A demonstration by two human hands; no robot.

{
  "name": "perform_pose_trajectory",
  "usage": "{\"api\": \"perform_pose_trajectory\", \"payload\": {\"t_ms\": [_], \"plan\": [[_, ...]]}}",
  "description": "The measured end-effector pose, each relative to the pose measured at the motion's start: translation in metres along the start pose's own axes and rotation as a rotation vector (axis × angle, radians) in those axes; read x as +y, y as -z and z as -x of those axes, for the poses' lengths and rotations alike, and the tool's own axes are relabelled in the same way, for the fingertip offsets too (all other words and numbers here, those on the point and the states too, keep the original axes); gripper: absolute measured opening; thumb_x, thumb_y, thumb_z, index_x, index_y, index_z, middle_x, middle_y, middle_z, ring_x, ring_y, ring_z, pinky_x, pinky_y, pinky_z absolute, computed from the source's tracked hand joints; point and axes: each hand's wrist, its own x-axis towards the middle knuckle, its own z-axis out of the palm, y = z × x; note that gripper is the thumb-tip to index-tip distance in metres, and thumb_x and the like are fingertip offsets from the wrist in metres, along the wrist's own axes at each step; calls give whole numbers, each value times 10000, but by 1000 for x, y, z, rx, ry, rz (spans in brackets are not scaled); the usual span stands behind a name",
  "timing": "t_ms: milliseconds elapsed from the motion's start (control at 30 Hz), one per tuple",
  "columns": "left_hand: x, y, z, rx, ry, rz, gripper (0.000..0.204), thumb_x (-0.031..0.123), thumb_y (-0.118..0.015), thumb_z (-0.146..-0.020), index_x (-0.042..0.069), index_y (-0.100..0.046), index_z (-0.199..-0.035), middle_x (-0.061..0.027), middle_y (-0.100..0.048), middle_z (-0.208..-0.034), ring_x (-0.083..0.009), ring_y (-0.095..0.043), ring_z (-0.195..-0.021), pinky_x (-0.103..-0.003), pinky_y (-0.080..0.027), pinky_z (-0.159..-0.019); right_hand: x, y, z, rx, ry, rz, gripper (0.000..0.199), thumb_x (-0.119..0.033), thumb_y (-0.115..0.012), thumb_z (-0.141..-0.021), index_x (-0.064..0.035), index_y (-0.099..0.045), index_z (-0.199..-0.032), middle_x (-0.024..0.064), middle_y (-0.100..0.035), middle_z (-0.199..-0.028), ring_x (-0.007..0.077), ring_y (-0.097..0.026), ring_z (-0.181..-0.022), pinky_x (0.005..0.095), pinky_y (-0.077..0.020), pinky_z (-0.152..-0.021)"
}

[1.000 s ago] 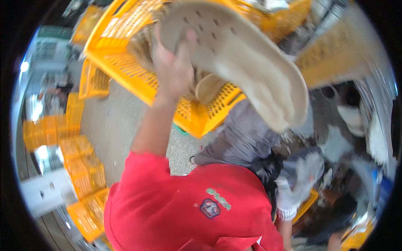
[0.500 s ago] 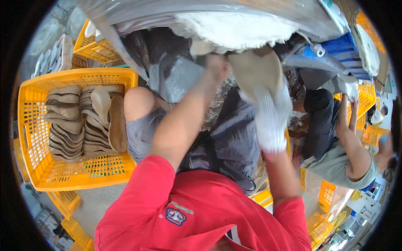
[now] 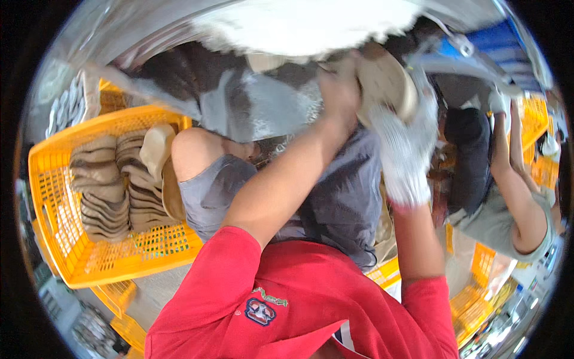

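Observation:
A beige, curved shoe insole [image 3: 382, 81] is held up in front of a white fluffy buffing wheel [image 3: 299, 27]. My right hand [image 3: 403, 143], in a white knit glove, grips its near right side. My left hand [image 3: 341, 93] is bare and closed at the insole's left edge; motion smears its fingers. A yellow crate [image 3: 113, 276] to my left holds rows of similar insoles [image 3: 104, 212] stacked on edge. One paler insole [image 3: 156, 146] leans on top of the right row.
A grey metal housing [image 3: 149, 30] curves over the wheel. Dusty grey sheeting [image 3: 263, 105] hangs below it, above my knees. At the right a person in a grey-green shirt [image 3: 520, 224] works close by. More yellow crates [image 3: 469, 302] stand behind that person, and a blue bin [image 3: 493, 45] is at the upper right.
Both hands and the insole have shifted a little to the right, and the insole has tilted. The view has moved closer to the buffing wheel.

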Motion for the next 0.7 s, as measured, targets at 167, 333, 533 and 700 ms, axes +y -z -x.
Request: {"api": "perform_pose_trajectory", "payload": {"t_ms": [167, 333, 533, 700], "plan": [[61, 67, -34, -192, -40, -1423, 742, 604, -468, -1031, -10, -540, -1440, -215, -679, -1276, -321, -647, -1195, -434, -503, -1058, 27, -27, -59, -48, 428, 505, 414, -266, -752, -792, 29, -680, -1073, 225, -703, -1015, 388, -692, -962, 417, -565, -844], [44, 74, 23, -331, 74, -928, 595, 491, -685, -975, -21, -660, -1277, -171, -722, -1157, -213, -681, -1065, -352, -535, -942, 43, -44, -81, -209, 380, 408, 317, -334, -688, -885, -29, -734, -958, 163, -745, -924, 362, -682, -961, 444, -542, -798], [21, 30, 6, -233, 13, -274, 453, 307, -688, -1005, -101, -631, -1192, -181, -705, -1130, -236, -691, -917, -393, -579, -830, -26, 28, 18, -332, 389, 620, 809, -257, -852, -772, 19, -516, -1453, 291, -492, -1491, 428, -479, -1387, 481, -384, -1155], [24, 66, 27, -457, 372, 3, 649, 481, -485, -1065, 14, -393, -1507, -201, -573, -1351, -280, -609, -1261, -474, -553, -1015, 4, 14, 27, -619, 677, 642, 447, -40, -649, -851, -143, -698, -1283, 112, -738, -1160, 316, -722, -952, 368, -581, -833]]}}
